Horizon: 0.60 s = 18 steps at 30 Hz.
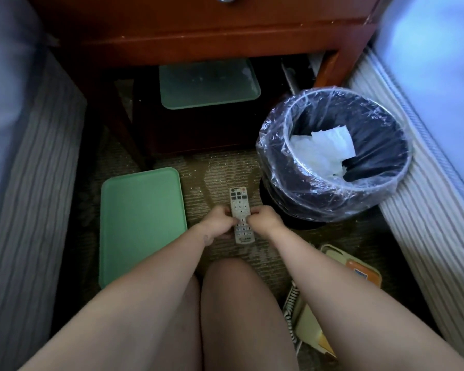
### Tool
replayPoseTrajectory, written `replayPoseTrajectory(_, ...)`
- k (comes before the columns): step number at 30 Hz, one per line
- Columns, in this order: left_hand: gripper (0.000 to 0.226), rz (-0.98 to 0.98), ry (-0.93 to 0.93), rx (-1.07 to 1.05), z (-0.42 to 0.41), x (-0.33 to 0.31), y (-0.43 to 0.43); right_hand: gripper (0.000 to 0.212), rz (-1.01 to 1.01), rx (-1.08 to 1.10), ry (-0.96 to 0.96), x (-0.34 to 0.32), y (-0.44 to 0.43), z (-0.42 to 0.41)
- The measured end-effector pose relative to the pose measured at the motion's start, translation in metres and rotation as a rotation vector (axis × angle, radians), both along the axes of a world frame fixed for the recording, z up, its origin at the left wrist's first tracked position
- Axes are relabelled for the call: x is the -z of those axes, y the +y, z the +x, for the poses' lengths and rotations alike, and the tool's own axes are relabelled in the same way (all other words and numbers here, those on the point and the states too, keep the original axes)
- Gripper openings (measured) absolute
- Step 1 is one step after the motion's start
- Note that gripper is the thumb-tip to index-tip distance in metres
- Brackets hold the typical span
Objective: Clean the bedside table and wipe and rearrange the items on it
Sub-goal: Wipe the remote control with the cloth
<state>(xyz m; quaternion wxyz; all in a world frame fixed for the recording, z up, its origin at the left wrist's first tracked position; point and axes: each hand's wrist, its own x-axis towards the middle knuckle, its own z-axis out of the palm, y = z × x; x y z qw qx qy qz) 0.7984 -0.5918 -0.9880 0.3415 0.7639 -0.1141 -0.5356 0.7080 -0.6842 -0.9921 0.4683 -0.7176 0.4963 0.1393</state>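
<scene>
Though slim, pale button-crowded remote

Glossy reddish wood bedside table; below it, matt green plastic tray on rough carpet; crinkly clear plastic lines the bin.

I see the remote, pale and buttons up, pinched at its middle between the left hand and right hand. A green tray lies flat on the floor just left of it — a second tray sits under the red-brown bedside table.
</scene>
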Motion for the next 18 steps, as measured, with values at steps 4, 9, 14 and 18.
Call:
replayPoseTrajectory(4, 0.019, -0.076, -0.014, -0.063, 0.008, -0.029, 0.005, 0.025, -0.010, 0.035, -0.072, -0.024, 0.000, 0.009)
replayPoseTrajectory(9, 0.013, -0.120, -0.086, -0.085, 0.018, -0.062, 0.012, 0.025, -0.078, 0.036, -0.162, -0.056, 0.003, 0.017)
replayPoseTrajectory(14, 0.026, -0.196, -0.154, -0.120, 0.021, -0.097, 0.020, 0.016, -0.070, 0.038, -0.295, -0.094, 0.009, 0.019)
replayPoseTrajectory(18, 0.029, -0.260, -0.209, -0.148, 0.020, -0.125, 0.030, 0.018, -0.094, 0.040, -0.356, -0.122, 0.013, 0.018)
